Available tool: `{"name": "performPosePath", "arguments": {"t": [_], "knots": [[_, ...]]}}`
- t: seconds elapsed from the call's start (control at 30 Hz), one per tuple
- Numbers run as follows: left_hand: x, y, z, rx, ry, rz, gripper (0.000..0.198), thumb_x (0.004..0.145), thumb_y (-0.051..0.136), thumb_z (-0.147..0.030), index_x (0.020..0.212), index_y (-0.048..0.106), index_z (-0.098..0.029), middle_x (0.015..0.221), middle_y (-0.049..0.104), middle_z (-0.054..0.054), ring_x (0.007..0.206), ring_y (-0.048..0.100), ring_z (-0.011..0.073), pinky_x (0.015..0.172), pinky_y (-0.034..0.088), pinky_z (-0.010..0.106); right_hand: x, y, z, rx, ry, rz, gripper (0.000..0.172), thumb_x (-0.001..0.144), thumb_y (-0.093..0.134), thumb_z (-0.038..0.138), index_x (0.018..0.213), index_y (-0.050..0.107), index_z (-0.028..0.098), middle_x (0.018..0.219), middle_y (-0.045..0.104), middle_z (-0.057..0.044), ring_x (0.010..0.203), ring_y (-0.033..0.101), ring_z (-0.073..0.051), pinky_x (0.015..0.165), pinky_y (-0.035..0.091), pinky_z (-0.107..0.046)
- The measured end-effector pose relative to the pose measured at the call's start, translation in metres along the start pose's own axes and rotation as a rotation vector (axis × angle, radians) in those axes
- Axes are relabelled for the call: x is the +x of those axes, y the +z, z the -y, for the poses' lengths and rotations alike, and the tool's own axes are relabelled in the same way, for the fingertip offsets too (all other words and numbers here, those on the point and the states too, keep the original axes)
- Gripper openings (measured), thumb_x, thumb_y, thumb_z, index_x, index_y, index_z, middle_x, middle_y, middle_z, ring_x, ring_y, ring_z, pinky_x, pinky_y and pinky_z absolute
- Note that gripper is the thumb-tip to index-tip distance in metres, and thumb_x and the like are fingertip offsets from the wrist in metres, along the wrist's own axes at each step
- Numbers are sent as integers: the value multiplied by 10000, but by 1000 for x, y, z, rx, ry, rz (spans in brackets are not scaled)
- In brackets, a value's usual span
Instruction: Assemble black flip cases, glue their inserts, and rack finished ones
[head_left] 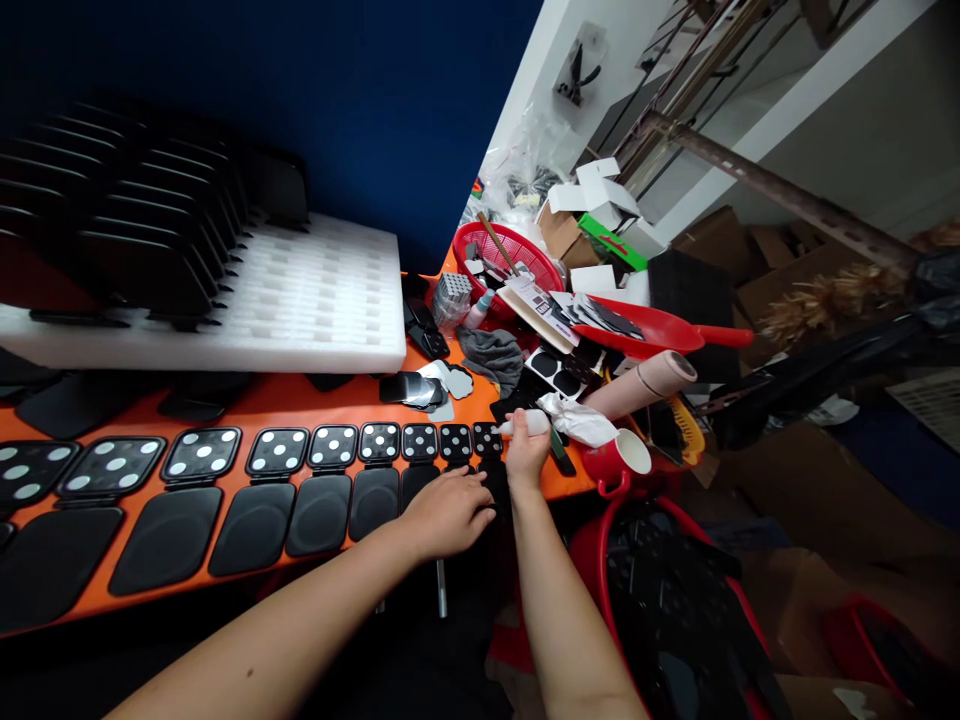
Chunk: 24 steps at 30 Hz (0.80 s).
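Observation:
My right hand (527, 458) is closed around a small white squeeze bottle (534, 422). The bottle's thin nozzle points left, at the last black square piece with white dots (486, 437) in a long row. My left hand (448, 512) lies with fingers stretched over the lower black flaps near that end, hiding some of them. Each dotted square, such as this one (380, 442), joins at its lower edge to a plain black flap (319, 513). On the squares that show clearly, the white dots sit at the corners and centre.
Black panels (150, 220) stand upright in a white foam block (330, 290) at the back left. Right of the row are a grey cloth (491, 358), a red mug (611, 462), a pink cylinder (641, 385) and red baskets (540, 262). A red tub (600, 560) of black pieces stands below.

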<state>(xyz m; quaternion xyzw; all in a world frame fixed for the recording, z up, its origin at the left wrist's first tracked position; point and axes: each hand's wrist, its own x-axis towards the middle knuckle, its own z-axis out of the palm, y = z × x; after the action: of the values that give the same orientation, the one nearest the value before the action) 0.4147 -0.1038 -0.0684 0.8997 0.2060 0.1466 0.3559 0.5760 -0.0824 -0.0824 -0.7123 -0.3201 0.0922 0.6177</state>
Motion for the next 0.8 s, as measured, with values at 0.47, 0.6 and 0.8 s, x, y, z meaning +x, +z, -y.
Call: {"name": "performPosePath", "arguments": {"t": [0.47, 0.6, 0.8], "knots": [[-1, 1, 1, -2, -7, -4, 209, 876, 452, -284, 924, 644, -218, 1008, 686, 58, 1199, 496, 220, 1072, 286, 422, -8, -5, -3, 18, 91, 62, 376, 783, 544, 499, 784, 585, 125, 683, 667, -79, 555, 589, -154, 483, 424, -241], [0, 1, 1, -7, -10, -3, 209, 876, 451, -285, 924, 645, -224, 1015, 685, 55, 1197, 497, 219, 1072, 284, 422, -7, -8, -4, -21, 53, 52, 361, 781, 551, 490, 795, 583, 131, 685, 670, -71, 571, 596, -156, 502, 434, -245], [1, -5, -3, -16, -18, -10, 202, 863, 469, -280, 899, 657, -216, 975, 698, 51, 1126, 551, 224, 1057, 310, 423, -6, -7, 6, 132, 164, -8, 365, 755, 573, 496, 758, 567, 131, 656, 662, -58, 426, 507, -101, 378, 349, -208]]}}
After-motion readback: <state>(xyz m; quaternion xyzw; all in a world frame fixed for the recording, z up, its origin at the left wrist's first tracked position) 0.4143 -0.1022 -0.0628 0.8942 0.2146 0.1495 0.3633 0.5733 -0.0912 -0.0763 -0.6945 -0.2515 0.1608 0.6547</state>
